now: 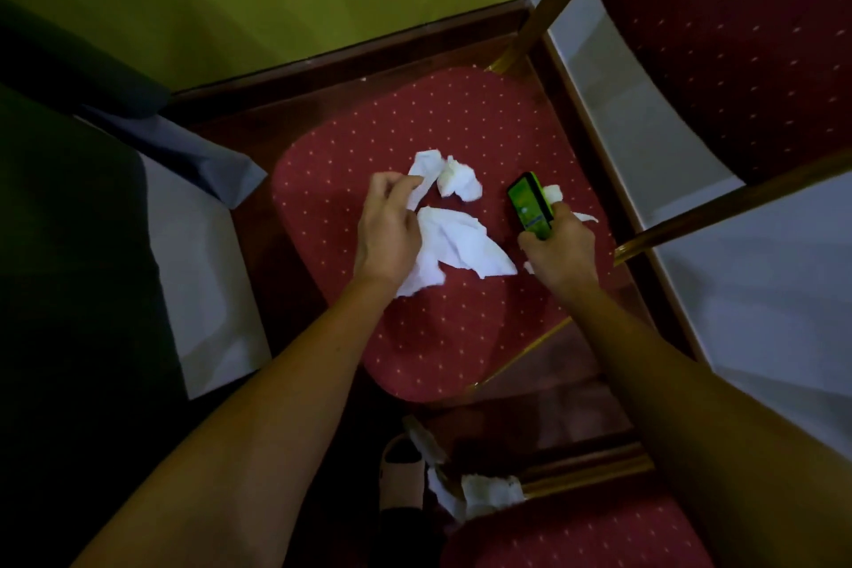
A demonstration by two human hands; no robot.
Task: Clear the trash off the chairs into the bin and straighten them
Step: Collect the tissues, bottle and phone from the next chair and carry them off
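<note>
A red dotted chair seat (415, 337) lies below me with white crumpled tissues on it: a balled one (456, 180) at the back and a large flat one (461, 244) in the middle. My left hand (392, 221) pinches a strip of tissue that runs up to the balled one, and its palm lies over the flat tissue's left part. My right hand (560, 254) grips a small green packet (530, 205) together with scraps of white tissue, above the seat's right side.
A second red chair's backrest (737, 37) with its wooden frame rises at the right. Another red seat (576, 535) lies at the bottom with more tissue (488, 493) at its edge. A sandal (401, 470) is on the floor. A dark bed (69, 244) stands at the left.
</note>
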